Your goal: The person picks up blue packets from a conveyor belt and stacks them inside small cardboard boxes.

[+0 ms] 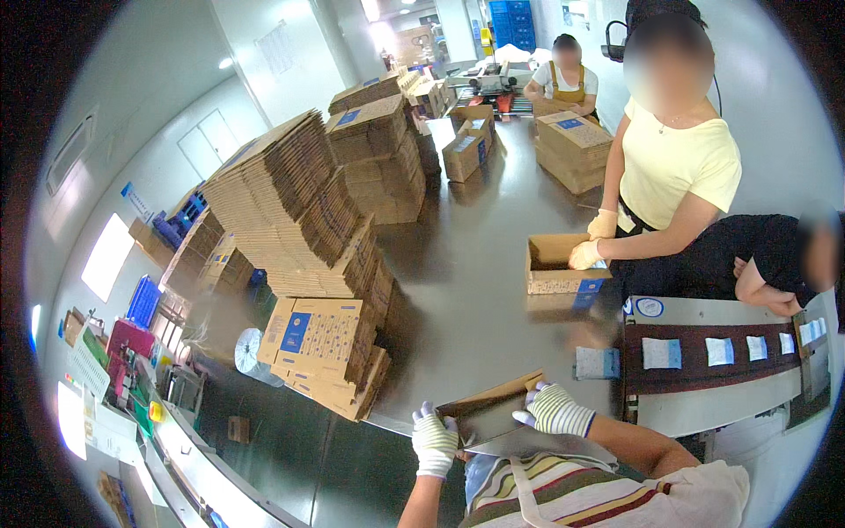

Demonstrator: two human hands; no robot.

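At the near edge of the steel table I have a brown cardboard box (495,407) between both hands, its opening showing a dark inside. My left hand (434,440), in a white glove with bare fingertips, is closed on the box's left end. On its right end, my right hand (559,411) grips in a striped white glove. Just right of the box, a white-and-blue packet (597,363) lies at the end of the conveyor. To the left stand flattened cartons (321,339) in a leaning pile.
Tall stacks of flattened cartons (280,198) line the table's left side. Across the metal table (475,264), a co-worker's gloved hands are in an open carton (563,280). A conveyor (704,374) with several packets runs at the right. Two more people are beyond.
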